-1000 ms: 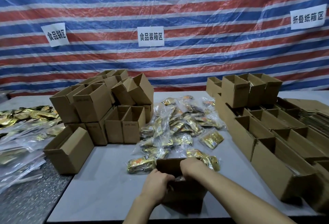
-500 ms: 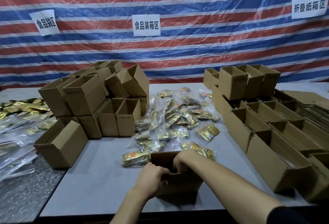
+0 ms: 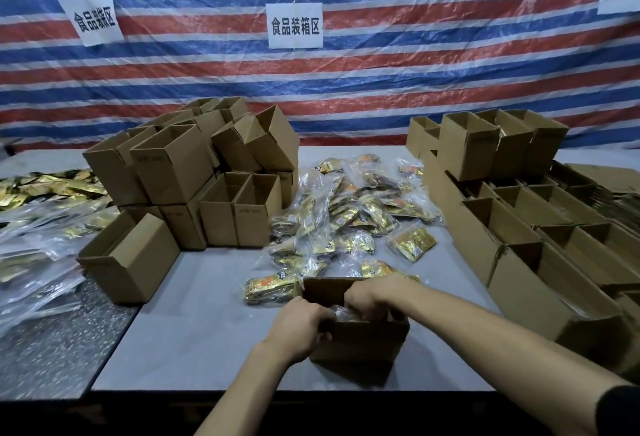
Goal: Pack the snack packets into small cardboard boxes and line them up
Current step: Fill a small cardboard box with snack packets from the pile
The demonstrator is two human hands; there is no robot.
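Your left hand (image 3: pixel 301 323) clenched on near-left rim of small cardboard box (image 3: pixel 360 338) at worktop (image 3: pixel 194 324) front edge; right hand (image 3: pixel 372 297) inside, grip on bagged snack packets unclear — press flat, steady box, keep flaps clear.

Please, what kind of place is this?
Probably a small food-packing workshop: open cardboard boxes in stacks, a heap of snack packets on the table, and paper zone signs on a striped tarpaulin.
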